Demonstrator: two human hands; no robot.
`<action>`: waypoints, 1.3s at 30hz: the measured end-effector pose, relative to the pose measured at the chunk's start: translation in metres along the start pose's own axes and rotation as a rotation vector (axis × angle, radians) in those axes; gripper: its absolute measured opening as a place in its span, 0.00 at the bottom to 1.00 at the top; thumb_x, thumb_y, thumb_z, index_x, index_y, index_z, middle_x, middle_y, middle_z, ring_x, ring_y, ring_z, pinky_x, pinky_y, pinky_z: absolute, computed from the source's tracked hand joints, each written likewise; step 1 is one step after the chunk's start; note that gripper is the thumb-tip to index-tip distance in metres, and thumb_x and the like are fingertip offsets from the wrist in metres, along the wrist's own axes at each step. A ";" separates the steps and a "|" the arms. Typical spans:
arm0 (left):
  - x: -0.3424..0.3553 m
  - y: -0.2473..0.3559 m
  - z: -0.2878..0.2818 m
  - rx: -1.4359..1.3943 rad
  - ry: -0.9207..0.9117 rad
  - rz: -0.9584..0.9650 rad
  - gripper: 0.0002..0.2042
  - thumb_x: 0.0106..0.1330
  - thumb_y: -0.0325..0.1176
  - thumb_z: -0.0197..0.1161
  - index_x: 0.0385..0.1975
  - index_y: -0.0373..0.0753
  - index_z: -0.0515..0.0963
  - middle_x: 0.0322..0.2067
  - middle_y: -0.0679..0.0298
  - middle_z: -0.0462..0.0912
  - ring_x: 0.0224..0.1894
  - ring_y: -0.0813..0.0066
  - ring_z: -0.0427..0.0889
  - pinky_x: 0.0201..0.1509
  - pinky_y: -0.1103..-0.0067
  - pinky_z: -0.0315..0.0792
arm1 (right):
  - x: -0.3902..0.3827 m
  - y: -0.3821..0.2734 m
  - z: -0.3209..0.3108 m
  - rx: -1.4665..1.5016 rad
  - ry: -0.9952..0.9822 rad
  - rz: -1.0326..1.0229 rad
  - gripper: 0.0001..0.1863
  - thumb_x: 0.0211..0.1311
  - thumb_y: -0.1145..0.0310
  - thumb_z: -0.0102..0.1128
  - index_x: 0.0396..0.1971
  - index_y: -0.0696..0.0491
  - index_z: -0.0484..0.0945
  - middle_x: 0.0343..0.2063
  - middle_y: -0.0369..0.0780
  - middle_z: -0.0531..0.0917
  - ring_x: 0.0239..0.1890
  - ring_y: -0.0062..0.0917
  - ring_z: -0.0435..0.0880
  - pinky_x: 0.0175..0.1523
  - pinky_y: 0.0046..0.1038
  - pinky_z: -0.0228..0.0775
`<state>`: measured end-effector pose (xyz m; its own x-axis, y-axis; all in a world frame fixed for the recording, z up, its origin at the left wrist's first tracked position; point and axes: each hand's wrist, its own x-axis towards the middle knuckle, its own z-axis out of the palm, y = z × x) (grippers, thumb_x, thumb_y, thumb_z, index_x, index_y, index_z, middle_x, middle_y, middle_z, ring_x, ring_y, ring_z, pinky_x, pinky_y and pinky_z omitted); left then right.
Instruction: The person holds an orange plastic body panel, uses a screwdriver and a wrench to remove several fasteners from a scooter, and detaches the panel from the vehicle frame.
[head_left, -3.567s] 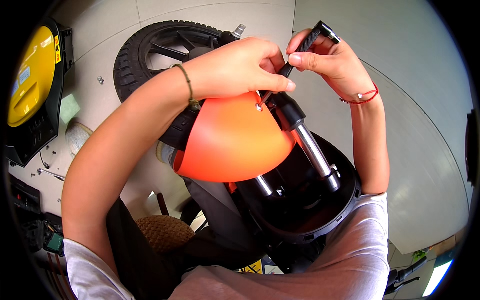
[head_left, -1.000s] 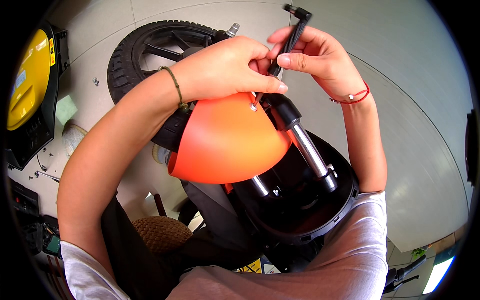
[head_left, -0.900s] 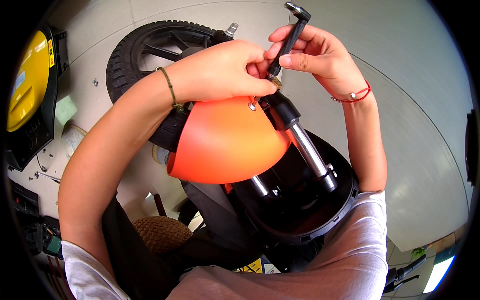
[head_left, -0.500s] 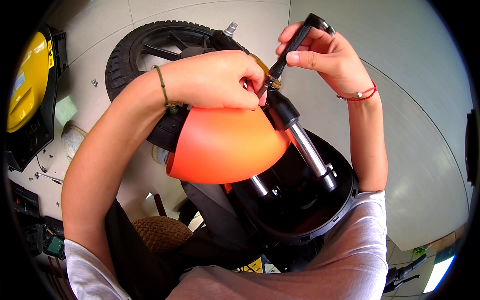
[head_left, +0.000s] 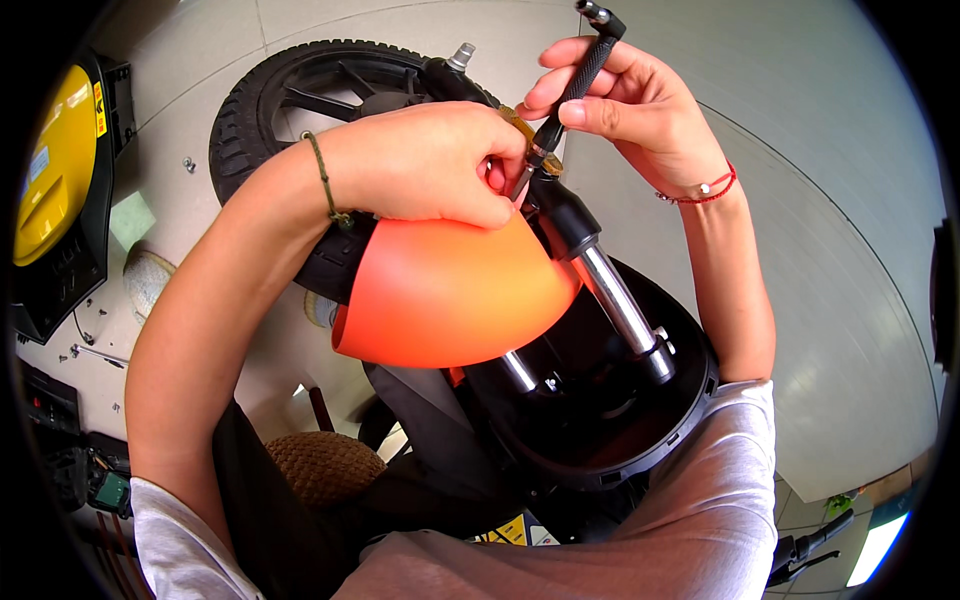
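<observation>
My right hand (head_left: 645,115) grips, between thumb and fingers, a black screwdriver (head_left: 583,85) with a knurled handle and a bent, silver-tipped upper end. Its thin metal shaft slants down to the fingertips of my left hand (head_left: 430,160). Those fingers are curled closed at the upper edge of an orange mudguard (head_left: 455,290); what they pinch is hidden. Right of the mudguard runs a fork leg (head_left: 615,295), black above and chrome below. A black wheel (head_left: 255,115) with a knobbly tyre lies behind my left hand and forearm.
The fork legs run down into a black round-edged housing (head_left: 640,455) against my body. A yellow and black machine part (head_left: 65,165) stands at the left. Loose screws (head_left: 188,163) are scattered on the tiled floor (head_left: 180,60). A woven brown seat (head_left: 320,467) shows below.
The screwdriver's handle has turned, so its bent end now points up and left instead of right. My right hand has shifted slightly left; my left hand stays almost in place.
</observation>
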<state>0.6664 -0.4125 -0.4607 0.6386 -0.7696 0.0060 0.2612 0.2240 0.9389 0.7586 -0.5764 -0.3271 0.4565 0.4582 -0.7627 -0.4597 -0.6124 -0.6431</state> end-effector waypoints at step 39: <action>0.002 0.002 0.000 0.136 -0.051 0.043 0.09 0.62 0.33 0.61 0.28 0.32 0.74 0.32 0.61 0.74 0.37 0.71 0.74 0.44 0.77 0.71 | -0.002 -0.002 -0.016 0.045 0.155 -0.076 0.11 0.63 0.72 0.49 0.44 0.52 0.74 0.38 0.35 0.75 0.43 0.19 0.70 0.48 0.24 0.62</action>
<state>0.6687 -0.4137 -0.4591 0.6087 -0.7910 0.0617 0.1312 0.1770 0.9754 0.7706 -0.5867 -0.3233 0.6018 0.3946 -0.6944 -0.4517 -0.5489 -0.7034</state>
